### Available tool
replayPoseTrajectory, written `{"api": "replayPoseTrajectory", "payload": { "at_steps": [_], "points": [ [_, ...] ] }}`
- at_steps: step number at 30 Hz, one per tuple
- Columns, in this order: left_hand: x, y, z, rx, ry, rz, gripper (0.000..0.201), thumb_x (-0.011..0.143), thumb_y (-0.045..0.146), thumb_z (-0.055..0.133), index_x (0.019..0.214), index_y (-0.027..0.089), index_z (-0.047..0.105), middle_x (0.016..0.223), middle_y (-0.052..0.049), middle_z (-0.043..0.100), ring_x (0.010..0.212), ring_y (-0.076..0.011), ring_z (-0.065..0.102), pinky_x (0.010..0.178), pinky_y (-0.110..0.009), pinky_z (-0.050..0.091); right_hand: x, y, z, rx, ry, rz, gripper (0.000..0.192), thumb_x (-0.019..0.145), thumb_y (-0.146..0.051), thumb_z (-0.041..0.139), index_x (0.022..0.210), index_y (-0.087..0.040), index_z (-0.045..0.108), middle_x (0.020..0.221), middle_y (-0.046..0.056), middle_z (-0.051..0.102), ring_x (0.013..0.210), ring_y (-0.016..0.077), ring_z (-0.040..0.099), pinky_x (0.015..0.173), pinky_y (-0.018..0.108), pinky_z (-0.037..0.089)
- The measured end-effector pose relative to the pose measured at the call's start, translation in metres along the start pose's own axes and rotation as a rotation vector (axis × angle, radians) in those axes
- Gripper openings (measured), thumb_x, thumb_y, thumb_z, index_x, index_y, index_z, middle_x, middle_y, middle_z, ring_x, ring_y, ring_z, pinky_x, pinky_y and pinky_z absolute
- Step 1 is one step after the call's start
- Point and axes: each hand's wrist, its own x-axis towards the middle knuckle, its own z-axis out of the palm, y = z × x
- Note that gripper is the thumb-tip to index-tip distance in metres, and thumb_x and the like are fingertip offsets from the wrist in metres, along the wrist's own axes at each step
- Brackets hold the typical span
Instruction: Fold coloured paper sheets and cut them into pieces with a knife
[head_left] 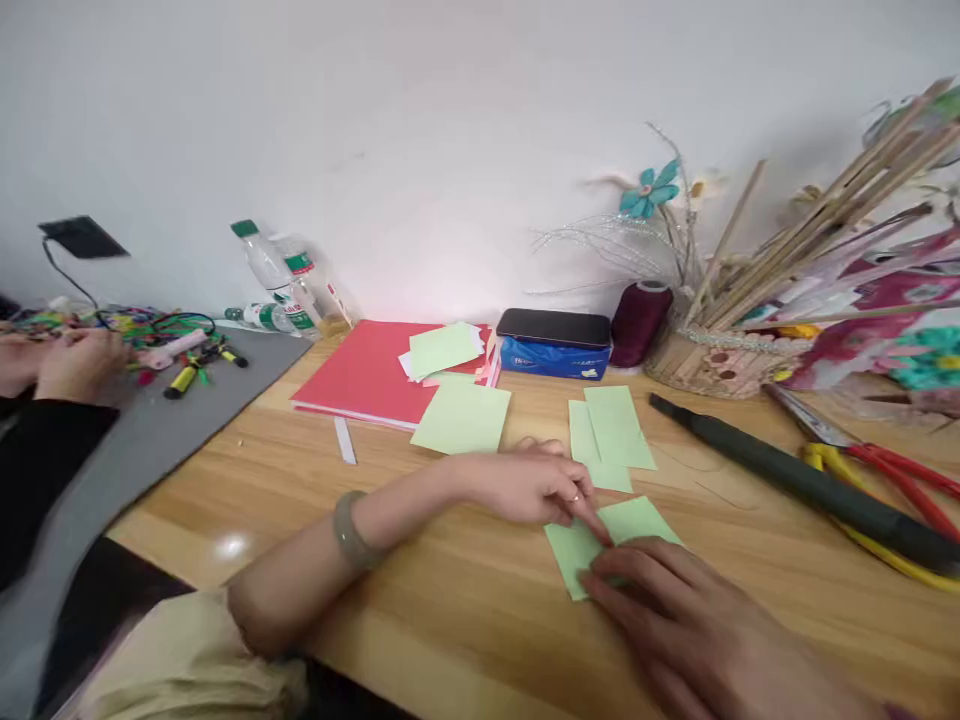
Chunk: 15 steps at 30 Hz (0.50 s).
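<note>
On the wooden table a sheet of green paper lies beneath both of my hands. My left hand, with a ring and a grey-green bangle, reaches across from the left; its index finger presses the sheet down while the other fingers curl. From the lower right comes my right hand, fingers bent and tips together at the sheet's near edge, partly covering it. Just beyond are two overlapping narrow green paper pieces. Another green sheet lies past my left forearm.
A red folder bears more paper. Behind stand a blue tissue pack, a maroon thread spool and a basket of sticks. At right lie a dark rod and red-handled pliers. Another person's hands work at left.
</note>
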Motion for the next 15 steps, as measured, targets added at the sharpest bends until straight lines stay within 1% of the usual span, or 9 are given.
{"api": "replayPoseTrajectory", "payload": {
  "at_steps": [5, 10, 13, 15],
  "points": [
    [0.0001, -0.0023, 0.0022, 0.006, 0.016, 0.019, 0.029, 0.087, 0.015, 0.050, 0.108, 0.028, 0.065, 0.106, 0.004, 0.059, 0.101, -0.0152, 0.043, 0.091, -0.028, 0.026, -0.0014, -0.0020, 0.0019, -0.010, -0.011, -0.002, 0.044, 0.083, -0.019, 0.048, 0.127, -0.022, 0.049, 0.111, 0.004, 0.061, 0.103, 0.0157, 0.054, 0.086, 0.026, 0.048],
    [0.0003, 0.0019, 0.0053, 0.024, 0.047, -0.001, 0.030, 0.084, 0.012, 0.050, 0.103, 0.029, 0.067, 0.101, 0.005, 0.060, 0.098, -0.0146, 0.044, 0.092, -0.028, 0.026, -0.0002, -0.0040, -0.0032, -0.115, -0.004, -0.028, 0.042, 0.085, -0.029, 0.050, 0.128, -0.026, 0.050, 0.112, 0.001, 0.063, 0.103, 0.0161, 0.055, 0.084, 0.027, 0.049],
    [0.0008, 0.0046, 0.0061, 0.027, 0.064, -0.015, 0.022, 0.082, 0.023, 0.059, 0.102, 0.030, 0.067, 0.097, 0.005, 0.059, 0.097, -0.0152, 0.044, 0.091, -0.028, 0.028, 0.0007, -0.0056, -0.0057, -0.181, 0.003, -0.047, 0.043, 0.086, -0.035, 0.049, 0.129, -0.028, 0.049, 0.119, 0.001, 0.061, 0.107, 0.0167, 0.054, 0.085, 0.029, 0.050],
    [0.0012, 0.0052, 0.0059, 0.040, 0.068, -0.011, 0.022, 0.081, 0.030, 0.062, 0.102, 0.030, 0.067, 0.095, 0.005, 0.059, 0.098, -0.0156, 0.044, 0.090, -0.028, 0.028, 0.0016, -0.0069, -0.0066, -0.197, -0.011, -0.045, 0.044, 0.087, -0.037, 0.047, 0.130, -0.030, 0.047, 0.124, -0.001, 0.058, 0.110, 0.0165, 0.053, 0.085, 0.029, 0.050]
  ]
}}
